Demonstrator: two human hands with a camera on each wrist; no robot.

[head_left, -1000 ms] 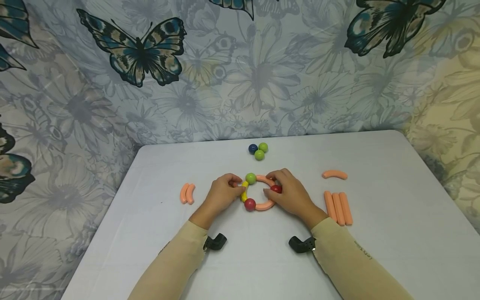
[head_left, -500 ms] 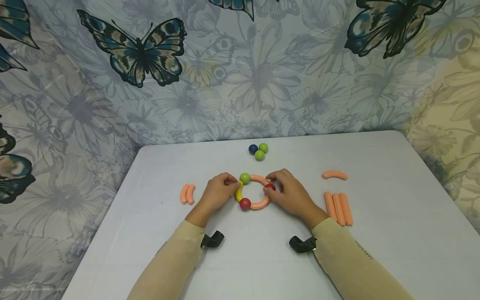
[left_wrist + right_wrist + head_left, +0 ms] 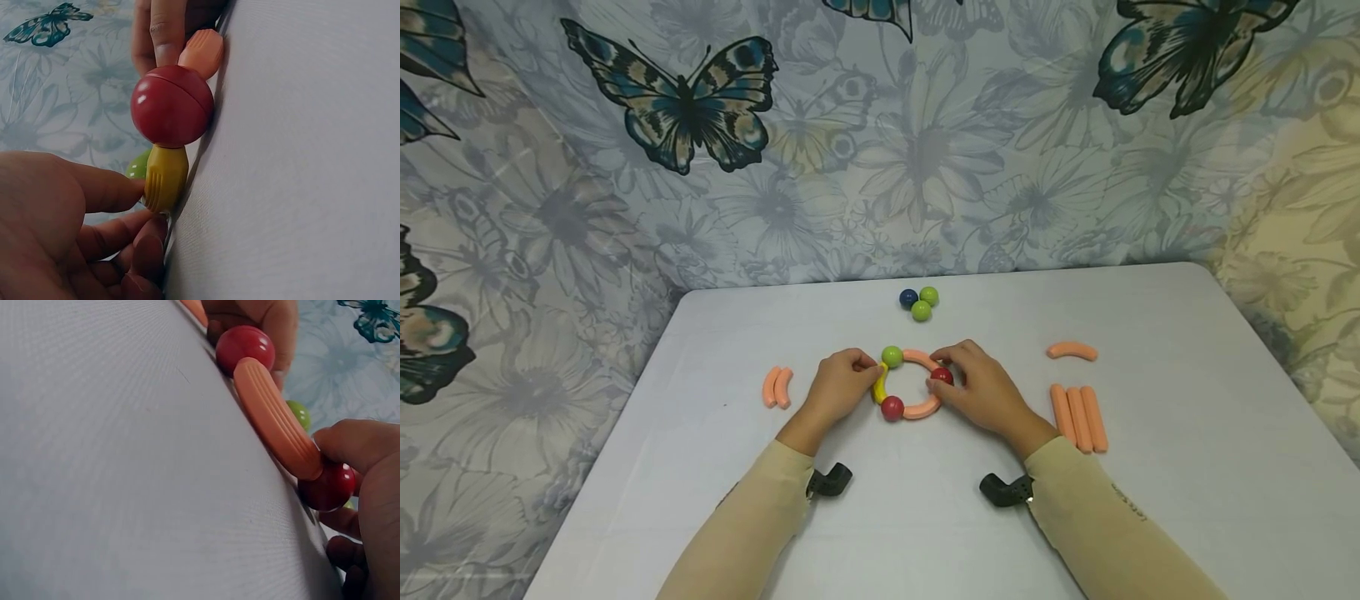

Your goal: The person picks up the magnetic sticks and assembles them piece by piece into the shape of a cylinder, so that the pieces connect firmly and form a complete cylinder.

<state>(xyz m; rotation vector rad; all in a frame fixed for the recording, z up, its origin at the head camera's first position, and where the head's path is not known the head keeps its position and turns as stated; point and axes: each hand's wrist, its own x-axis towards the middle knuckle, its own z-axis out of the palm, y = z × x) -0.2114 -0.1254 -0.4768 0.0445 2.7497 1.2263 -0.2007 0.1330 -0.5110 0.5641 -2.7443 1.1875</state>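
Pinching the yellow curved piece (image 3: 879,387) between curled thumb and fingers, my left hand (image 3: 838,388) sits at the ring's (image 3: 912,384) left side, mid-frame on the white table (image 3: 1187,467). My right hand (image 3: 985,387) curls round the red ball (image 3: 942,376) on the ring's right. Below lies another red ball (image 3: 892,407), a green ball (image 3: 892,357) tops it, and three balls (image 3: 919,302) sit above.

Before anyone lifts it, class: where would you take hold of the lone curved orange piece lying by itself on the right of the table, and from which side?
Probably from above, pinching the lone curved orange piece across its middle, at the top of the arch. It lies flat on the table with bare surface all round, apart from the three straight orange sticks, so fingers fit on both long sides. Its ends taper, so a pinch there might slip.
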